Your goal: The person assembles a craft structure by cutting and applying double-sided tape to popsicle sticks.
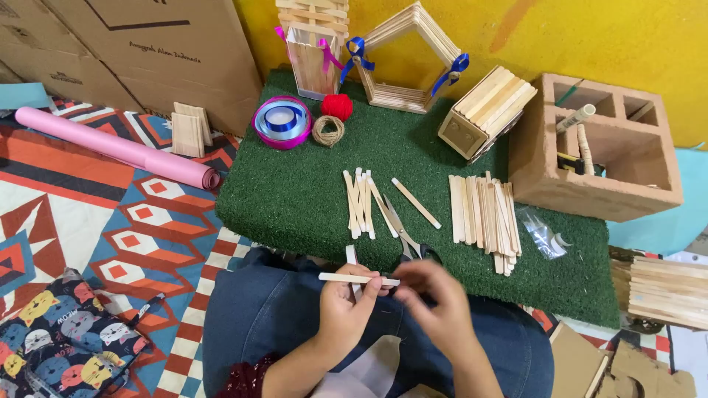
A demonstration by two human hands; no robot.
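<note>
My left hand (346, 306) grips a pale wooden craft stick (346, 278) held flat, with a second stick (352, 256) standing up behind it. My right hand (435, 302) pinches the right end of the flat stick. Both hands hover over my lap in blue denim, at the front edge of a green turf mat (295, 191). Just beyond my fingers lie scissors (402, 232), a small group of sticks (359, 203), one loose stick (415, 203) and a larger pile of sticks (483, 217).
At the back of the mat stand stick-built pieces: a pentagon frame (413, 59), a small box (313, 59), a little house (487, 110). Ribbon spool (282, 121), red yarn (336, 106), twine (328, 130). Hollow brick (601, 147) right; pink paper roll (118, 147) left.
</note>
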